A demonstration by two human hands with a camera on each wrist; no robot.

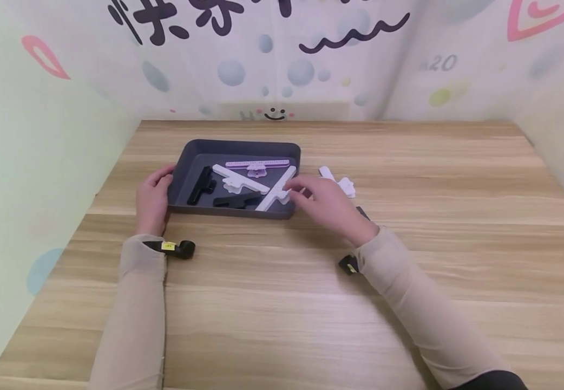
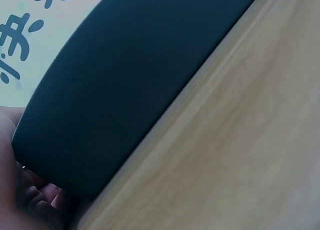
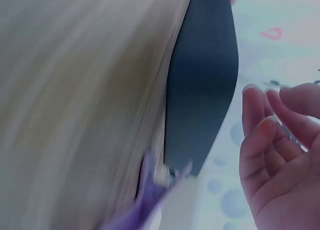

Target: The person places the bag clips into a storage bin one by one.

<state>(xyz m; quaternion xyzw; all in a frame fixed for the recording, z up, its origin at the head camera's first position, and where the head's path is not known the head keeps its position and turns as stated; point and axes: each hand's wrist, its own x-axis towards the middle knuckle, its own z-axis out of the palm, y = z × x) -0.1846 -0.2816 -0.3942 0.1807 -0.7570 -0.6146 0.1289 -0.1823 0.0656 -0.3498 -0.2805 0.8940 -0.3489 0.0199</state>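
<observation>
My left hand (image 1: 152,197) grips the left wall of a dark grey tray (image 1: 228,212), thumb at the rim. In the left wrist view, its fingers (image 2: 37,200) curl by the tray's corner, partly hidden. Inside the tray lie a lilac clip (image 1: 257,163), a white clip (image 1: 240,180), a black clip (image 1: 201,184), another black clip (image 1: 237,200) and a slanted white clip (image 1: 277,189) at the right. My right hand (image 1: 328,203) hovers at the right wall, fingertips beside that slanted clip. In the right wrist view its fingers (image 3: 257,140) bend loosely, nothing visible between them.
A pale clip (image 1: 345,187) lies on the wooden table (image 1: 262,303) right of the tray, partly behind the right hand. A purple clip (image 3: 145,195) shows low in the right wrist view. A printed curtain (image 1: 282,70) hangs along the table's back edge.
</observation>
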